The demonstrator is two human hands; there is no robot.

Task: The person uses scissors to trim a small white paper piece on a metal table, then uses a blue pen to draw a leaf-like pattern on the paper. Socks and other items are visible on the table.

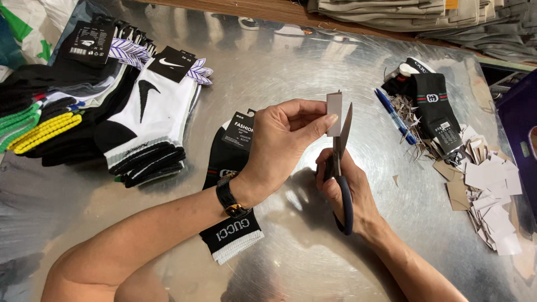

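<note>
- Shiny metal worktable (291,72), pretty crowded: stacked socks (112,123) off to the left, a heap of cut card scraps (486,184) and a blue pen (394,116) to the right.
- Left hand (279,145) pinches a small white card strip (334,113) between thumb and fingers, long axis upright.
- Right hand (349,193) is just below it, fingers closed through the scissors (341,168) handles, blades parted a little and pointing up, touching the strip's right edge.
- Black sock with a white cuff (232,184) lies under the left wrist; bare metal toward the near edge.

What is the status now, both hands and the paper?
Left hand pinches small white paper tag. Right hand holds dark-handled scissors, blades open at tag. Black sock beneath, nothing blocking.
</note>
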